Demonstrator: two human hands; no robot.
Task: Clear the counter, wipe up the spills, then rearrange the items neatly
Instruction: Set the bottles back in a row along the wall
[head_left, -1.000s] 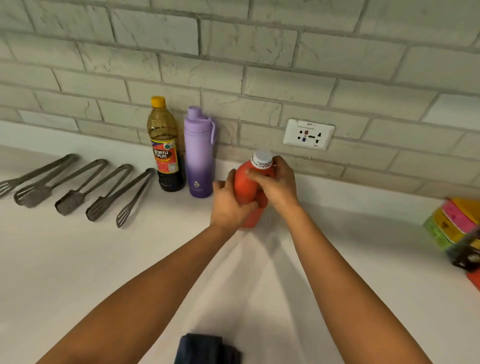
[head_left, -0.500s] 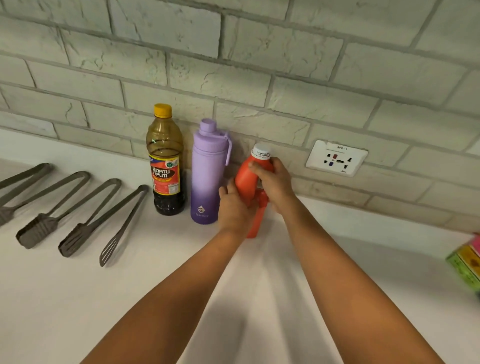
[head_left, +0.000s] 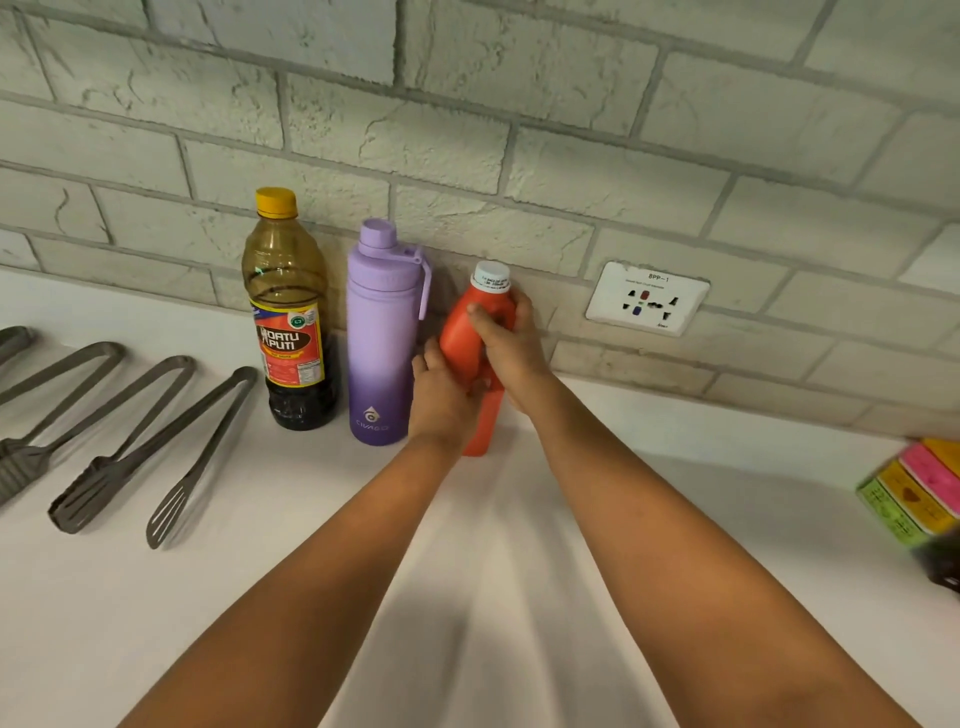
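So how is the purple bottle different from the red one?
The purple bottle is taller, with a purple lid and a loop handle; the red bottle is shorter, with a white cap. Nobody holds the purple bottle; the left hand and right hand grip the red one. Both stand by the wall.

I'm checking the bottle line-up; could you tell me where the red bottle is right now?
In the head view, the red bottle stands near the wall, just right of the purple flask, held by both hands.
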